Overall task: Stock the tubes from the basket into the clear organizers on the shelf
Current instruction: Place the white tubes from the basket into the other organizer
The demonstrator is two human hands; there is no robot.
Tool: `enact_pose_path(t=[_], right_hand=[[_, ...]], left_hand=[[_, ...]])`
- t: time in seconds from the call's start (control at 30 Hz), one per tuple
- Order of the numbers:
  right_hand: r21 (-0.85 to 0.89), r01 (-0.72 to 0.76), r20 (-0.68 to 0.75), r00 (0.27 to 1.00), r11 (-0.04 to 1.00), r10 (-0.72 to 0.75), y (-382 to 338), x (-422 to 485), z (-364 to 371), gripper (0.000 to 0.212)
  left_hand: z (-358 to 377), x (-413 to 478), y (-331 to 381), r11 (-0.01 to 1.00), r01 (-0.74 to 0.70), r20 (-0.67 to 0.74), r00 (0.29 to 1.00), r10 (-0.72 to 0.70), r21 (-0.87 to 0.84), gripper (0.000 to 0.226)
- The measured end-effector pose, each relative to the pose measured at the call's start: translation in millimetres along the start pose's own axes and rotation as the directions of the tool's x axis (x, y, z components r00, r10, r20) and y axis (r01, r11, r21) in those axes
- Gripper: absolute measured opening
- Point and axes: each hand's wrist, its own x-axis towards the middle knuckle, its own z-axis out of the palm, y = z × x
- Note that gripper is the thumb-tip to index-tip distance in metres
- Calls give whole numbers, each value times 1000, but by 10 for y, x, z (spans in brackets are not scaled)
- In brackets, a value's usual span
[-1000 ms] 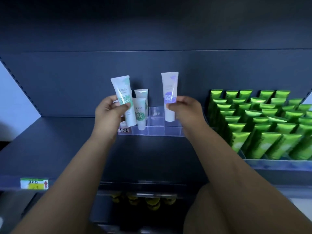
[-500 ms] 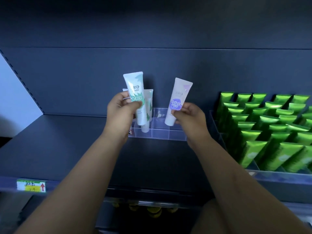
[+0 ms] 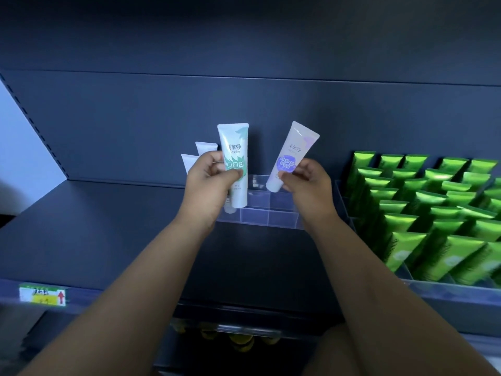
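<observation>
Dark shelf [image 3: 103, 218], clear organizer [image 3: 273, 215] at back. My left hand [image 3: 208, 183] pinches green tube [image 3: 234, 147] upright, right hand [image 3: 309, 183] pinches purple tube [image 3: 295, 147] tilted; straighten, lower into free cell.

Dim bluish light, blurred green tubes [image 3: 433, 213] at right, perhaps motion, edges bowed

Rear tubes [image 3: 206, 148] half hidden behind L hand [image 3: 208, 183]; green tubes [image 3: 433, 213] cut by R edge; price tag [image 3: 42, 294] blurred.
</observation>
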Motion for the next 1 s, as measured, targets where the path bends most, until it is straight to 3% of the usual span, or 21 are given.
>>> enact_pose_path(t=[0.17,0.33,0.53,1.0], right_hand=[[-98,47,-7,999,994,-48,9,260,172,23],[-278,125,116,989,952,-96,126,428,353,36],[-348,93,139,989,933,-47,211,524,368,18],[-465,99,186,982,880,-12,367,613,379,24]], left_hand=[[70,-29,-4,999,22,-20,1000,-23,-27,21],[22,56,-76,999,20,-28,999,-20,-26,21],[-2,96,-133,1000,4,-28,1000,-4,5,21],[59,104,-180,1000,-10,-23,1000,11,8,22]])
